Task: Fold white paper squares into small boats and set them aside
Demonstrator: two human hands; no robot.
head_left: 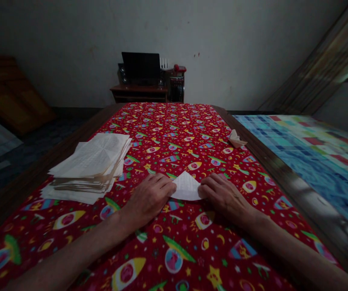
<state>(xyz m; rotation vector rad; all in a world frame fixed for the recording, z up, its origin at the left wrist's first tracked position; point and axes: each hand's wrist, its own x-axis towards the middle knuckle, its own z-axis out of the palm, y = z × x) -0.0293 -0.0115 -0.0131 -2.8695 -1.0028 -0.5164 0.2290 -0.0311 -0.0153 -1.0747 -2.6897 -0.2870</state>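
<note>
A white sheet of paper, folded to a point at its far side, lies between my hands on the red patterned cloth. My left hand pinches its left corner, fingers curled with the tips pressed together. At the opposite corner my right hand grips the paper in the same way. The undersides of the fingertips are hidden. To the left of my left hand sits a thick, uneven stack of paper sheets, the top one showing crease lines. Near the cloth's right edge rests a small folded paper piece.
Brown wooden edging borders the cloth on the right. Beyond it is a bed with a blue checked cover. A monitor stands on a low desk by the far wall. A wooden cabinet is at the left.
</note>
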